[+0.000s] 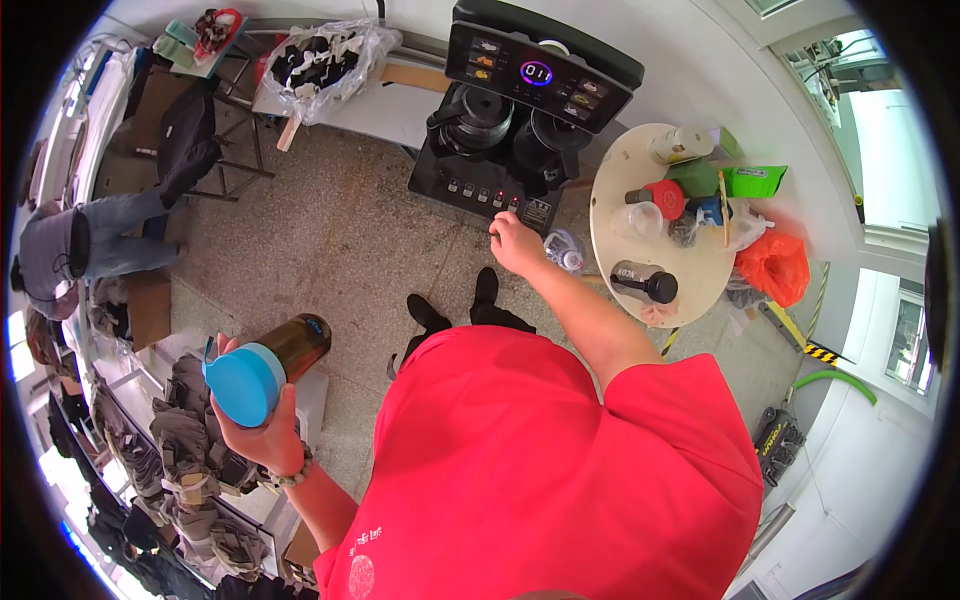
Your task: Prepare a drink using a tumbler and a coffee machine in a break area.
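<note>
My left hand (262,440) is wrapped round a drinking bottle (300,345) with a blue lid and a dark see-through body. The bottle is tilted, its lid toward me. My right hand (517,243) reaches to the front edge of a black tea maker (470,190). Its fingers are curled, with nothing visible in them, close to the row of buttons (483,194); whether a fingertip touches one I cannot tell. On the tea maker stand a glass kettle (477,120) at left and a dark pot (547,145) at right, below a lit display (536,73).
Right of the tea maker, a round table (615,215) holds a dark bottle (645,283), a red-lidded container (665,198), a green packet (752,181) and a red plastic bag (773,268). A clear jug (565,250) stands below. Another person (100,240) bends at far left, near piled garments (185,430).
</note>
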{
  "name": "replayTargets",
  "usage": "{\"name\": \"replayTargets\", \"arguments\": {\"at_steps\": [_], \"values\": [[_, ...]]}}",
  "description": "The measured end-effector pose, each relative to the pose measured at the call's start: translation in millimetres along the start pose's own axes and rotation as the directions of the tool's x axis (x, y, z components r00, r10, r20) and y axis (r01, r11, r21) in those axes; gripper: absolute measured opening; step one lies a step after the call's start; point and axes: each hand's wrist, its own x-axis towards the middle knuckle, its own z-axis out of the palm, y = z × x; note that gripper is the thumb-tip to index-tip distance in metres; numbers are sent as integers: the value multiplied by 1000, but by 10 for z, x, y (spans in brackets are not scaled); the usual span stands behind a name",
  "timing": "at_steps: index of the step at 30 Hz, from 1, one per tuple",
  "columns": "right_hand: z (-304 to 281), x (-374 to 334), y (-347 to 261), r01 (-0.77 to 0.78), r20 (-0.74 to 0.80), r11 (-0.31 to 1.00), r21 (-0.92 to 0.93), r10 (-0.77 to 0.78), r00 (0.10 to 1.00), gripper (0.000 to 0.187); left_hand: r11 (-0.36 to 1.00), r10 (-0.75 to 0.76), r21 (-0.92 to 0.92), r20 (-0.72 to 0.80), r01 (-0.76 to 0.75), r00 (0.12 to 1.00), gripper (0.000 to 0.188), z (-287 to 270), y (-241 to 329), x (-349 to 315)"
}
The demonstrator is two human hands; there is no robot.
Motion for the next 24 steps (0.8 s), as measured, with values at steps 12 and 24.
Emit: {"name": "replayTargets", "arguments": {"at_steps": [12,24], "values": [[15,57,7,-12,-14,999,-40,12,1000,23,999,28,27,-4,-27,1000,76,-17,-14,-6],[-106,207,-89,-46,160,988,-149,70,985,24,999,-14,31,-14,14,1000,77,20,21,-40]]}}
